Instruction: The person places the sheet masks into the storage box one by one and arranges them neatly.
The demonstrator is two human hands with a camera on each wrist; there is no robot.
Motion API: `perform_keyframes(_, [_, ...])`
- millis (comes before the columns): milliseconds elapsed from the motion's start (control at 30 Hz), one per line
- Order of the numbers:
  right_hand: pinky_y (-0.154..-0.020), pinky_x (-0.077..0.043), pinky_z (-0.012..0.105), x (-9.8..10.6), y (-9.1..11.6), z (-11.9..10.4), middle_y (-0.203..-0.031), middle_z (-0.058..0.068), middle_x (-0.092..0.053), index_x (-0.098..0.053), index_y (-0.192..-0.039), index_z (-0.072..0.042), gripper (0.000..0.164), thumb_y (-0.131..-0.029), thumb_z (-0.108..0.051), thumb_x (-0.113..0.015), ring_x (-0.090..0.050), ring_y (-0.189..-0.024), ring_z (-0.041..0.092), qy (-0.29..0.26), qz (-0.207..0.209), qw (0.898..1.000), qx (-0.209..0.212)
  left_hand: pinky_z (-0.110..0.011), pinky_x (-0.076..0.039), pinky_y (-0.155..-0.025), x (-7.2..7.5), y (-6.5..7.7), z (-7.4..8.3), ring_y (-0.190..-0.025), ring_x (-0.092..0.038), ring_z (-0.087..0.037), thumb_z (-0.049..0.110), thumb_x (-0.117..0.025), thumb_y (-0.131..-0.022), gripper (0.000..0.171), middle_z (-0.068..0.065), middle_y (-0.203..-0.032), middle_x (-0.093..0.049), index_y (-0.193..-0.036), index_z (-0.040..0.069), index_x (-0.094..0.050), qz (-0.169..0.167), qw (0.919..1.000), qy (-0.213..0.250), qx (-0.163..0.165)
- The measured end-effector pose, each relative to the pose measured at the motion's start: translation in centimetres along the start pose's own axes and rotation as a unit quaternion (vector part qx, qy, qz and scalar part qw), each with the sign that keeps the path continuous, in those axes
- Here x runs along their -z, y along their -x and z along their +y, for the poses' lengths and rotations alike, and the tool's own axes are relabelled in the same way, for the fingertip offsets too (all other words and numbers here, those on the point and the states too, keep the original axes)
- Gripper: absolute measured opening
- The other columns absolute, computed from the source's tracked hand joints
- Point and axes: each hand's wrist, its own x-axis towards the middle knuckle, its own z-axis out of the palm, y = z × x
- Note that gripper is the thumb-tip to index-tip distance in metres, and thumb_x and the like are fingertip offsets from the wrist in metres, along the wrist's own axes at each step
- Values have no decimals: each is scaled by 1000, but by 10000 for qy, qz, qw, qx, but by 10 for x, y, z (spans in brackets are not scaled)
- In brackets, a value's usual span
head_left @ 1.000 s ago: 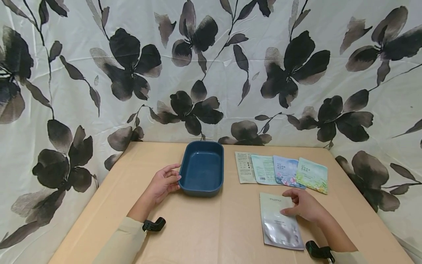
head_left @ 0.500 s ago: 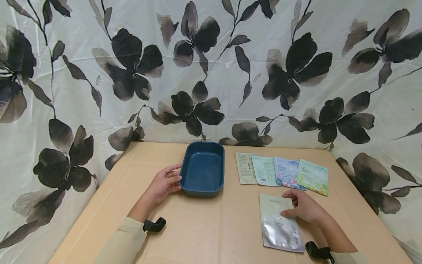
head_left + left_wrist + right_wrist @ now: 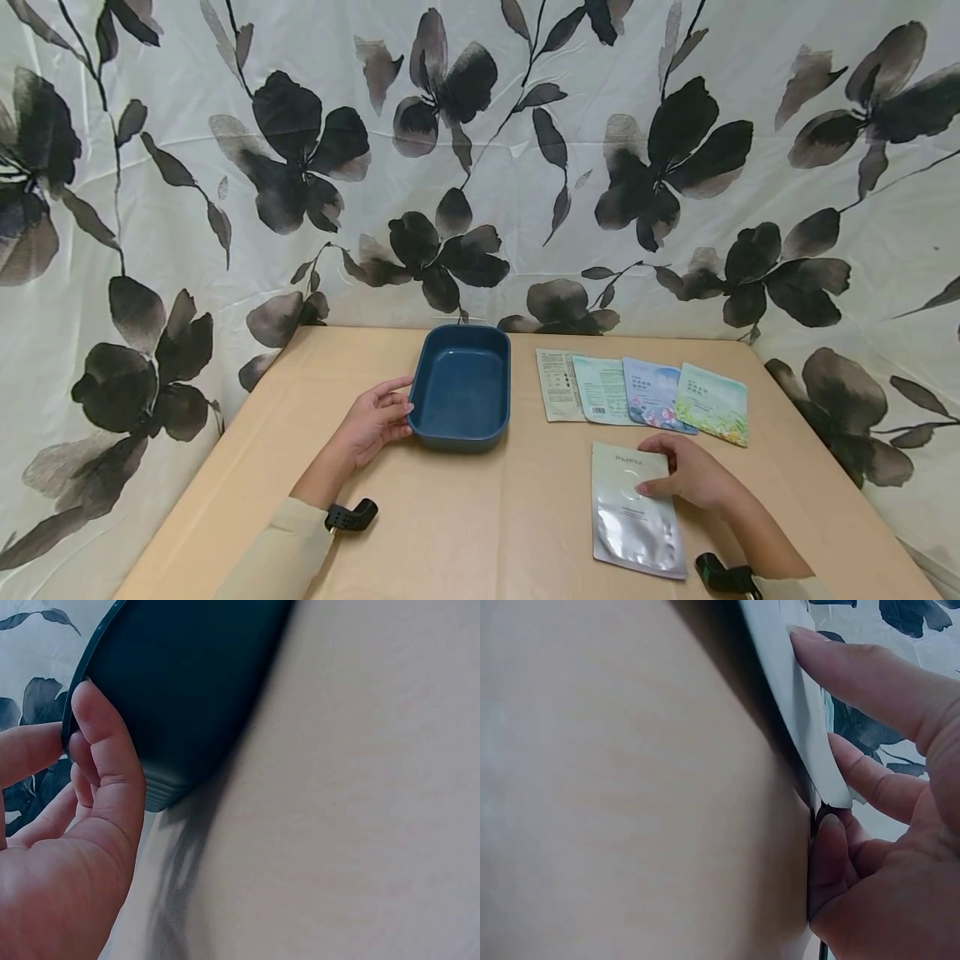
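Note:
A dark blue rectangular dish (image 3: 461, 392) stands at the table's far middle. My left hand (image 3: 372, 423) is at its left side, with relaxed fingers touching the wall near the rim, as the left wrist view shows. My right hand (image 3: 693, 471) pinches the right edge of a silver and pale green sheet mask packet (image 3: 630, 525) marked PMPM. In the right wrist view the thumb presses on the packet's face (image 3: 791, 705) and other fingers are tucked under its raised edge.
Several more packets overlap in a row at the back right: a pale one (image 3: 557, 392), a mint one (image 3: 602, 392), a blue one (image 3: 654, 392) and a green one (image 3: 712, 404). Behind the wooden table (image 3: 480, 533) hangs a floral curtain (image 3: 525, 208).
The silver packet's lower end has shifted slightly leftward and nearer the person, with the right hand still on its edge. The left hand and the dish stay in place.

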Motion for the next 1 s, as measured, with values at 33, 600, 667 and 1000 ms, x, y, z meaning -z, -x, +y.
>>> perform_keyframes(33, [-72,-40,24,0,0,0,-112,6,-63,-63,-127,-2,70,-72,-32,-94,-49,-94,21,14,-9,10000,9,-26,-60,-68,0,0,0,-71,-66,-11,-4,-59,-99,63,1,-96,-64,-157,3,-35,5,10000,6,3])
perform_keyframes(600, [-85,-47,35,1,4,-3,-127,15,-62,-62,-130,-5,73,-71,-34,-93,-52,-102,26,-67,192,9997,-137,-27,-61,-67,0,1,-3,-68,-64,-12,-3,-60,-99,63,1,-94,-62,-156,4,-36,22,10000,72,-40])
perform_keyframes(667, [-87,-48,38,1,3,-4,-126,15,-62,-61,-132,-5,74,-72,-34,-93,-54,-104,28,-105,203,9996,-177,-27,-61,-67,0,1,-3,-68,-64,-12,-3,-60,-99,63,1,-94,-62,-156,3,-35,12,9999,83,-60])
perform_keyframes(1000, [-74,-43,32,0,-1,-7,-114,16,-59,-60,-134,-7,76,-71,-34,-94,-52,-97,27,-324,319,9985,-307,-26,-61,-67,-1,0,-2,-68,-63,-13,-3,-59,-100,62,1,-95,-61,-156,4,-36,29,9999,91,-54])
